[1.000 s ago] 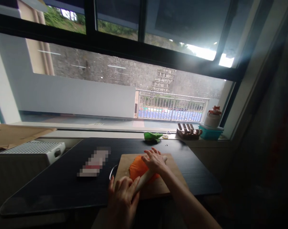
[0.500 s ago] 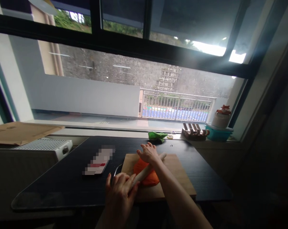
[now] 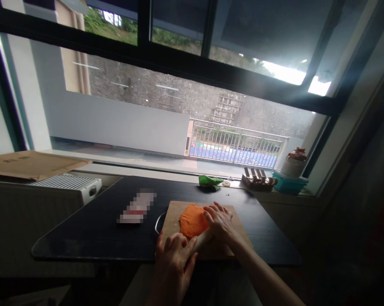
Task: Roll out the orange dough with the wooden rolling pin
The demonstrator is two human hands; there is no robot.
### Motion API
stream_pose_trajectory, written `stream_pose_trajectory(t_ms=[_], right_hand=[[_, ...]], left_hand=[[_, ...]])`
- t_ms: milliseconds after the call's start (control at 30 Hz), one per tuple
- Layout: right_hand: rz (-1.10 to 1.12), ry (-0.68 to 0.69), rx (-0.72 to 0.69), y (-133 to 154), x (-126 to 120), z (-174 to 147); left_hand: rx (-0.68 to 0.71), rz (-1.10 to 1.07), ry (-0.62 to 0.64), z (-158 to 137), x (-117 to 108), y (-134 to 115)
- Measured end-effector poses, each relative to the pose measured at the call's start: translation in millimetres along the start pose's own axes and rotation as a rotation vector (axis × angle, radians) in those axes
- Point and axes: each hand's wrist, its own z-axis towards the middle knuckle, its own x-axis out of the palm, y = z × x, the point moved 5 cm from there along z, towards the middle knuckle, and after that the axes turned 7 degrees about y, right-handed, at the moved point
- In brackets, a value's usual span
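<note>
Look to the board (image 3: 173, 214) on the desk (image 3: 99, 229) for the orange dough (image 3: 191, 221), lying flattened left of centre with a rough left edge. Note the rolling pin (image 3: 202, 241), set slantwise along the near right side of the dough; cannot tell of any dough hidden beneath. Gripping the near end of the pin with the left hand (image 3: 175, 260), thumb and fingers wrapped round; laying the right hand (image 3: 220, 223) over the far part, with fingers stretched forward rather than curled under.

Press equally through both hands, probably the best guard against a lopsided sheet. Roll from the middle outward, easing off just short of the rim to spare the ragged edge further cracking. Loosen the left hand slightly, to roll rather than drag. Lift the right fingertips, overlapping the dough in this view, to avoid likely dents. Turn the dough between passes for even thickness. Push down more than forward, to avoid sliding the board across the smooth-looking desk.
</note>
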Motion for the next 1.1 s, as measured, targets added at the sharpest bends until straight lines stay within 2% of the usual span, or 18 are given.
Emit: stream_pose_trajectory(t_ms=[133,267,367,467,700,800,933,1100], right_hand=[[0.009,0.017,0.024,15.2,3.0,31.6],[0.008,0.046,-0.012,38.2,7.2,71.2],[0.005,0.062,-0.041,44.5,9.6,79.0],[0.017,0.067,-0.025,34.5,8.6,60.9],[0.010,-0.017,-0.031,-3.3,1.9,-19.0],[0.019,-0.061,-0.030,-5.4,2.8,-24.6],[-0.006,-0.034,0.031,11.4,5.3,12.0],[-0.027,0.032,0.084,33.6,10.4,73.7]], left_hand=[[-0.068,0.009,-0.019,11.2,2.2,16.1],[-0.154,0.018,-0.010,24.4,3.7,34.5],[-0.160,0.032,-0.016,24.9,3.5,37.9],[-0.105,0.031,0.009,18.1,4.6,28.5],[-0.015,0.003,0.090,3.3,7.6,-4.5],[-0.003,0.013,0.088,5.8,7.3,-3.6],[-0.066,0.059,0.060,25.5,3.9,17.1],[-0.188,0.199,0.143,75.0,14.2,51.2]])
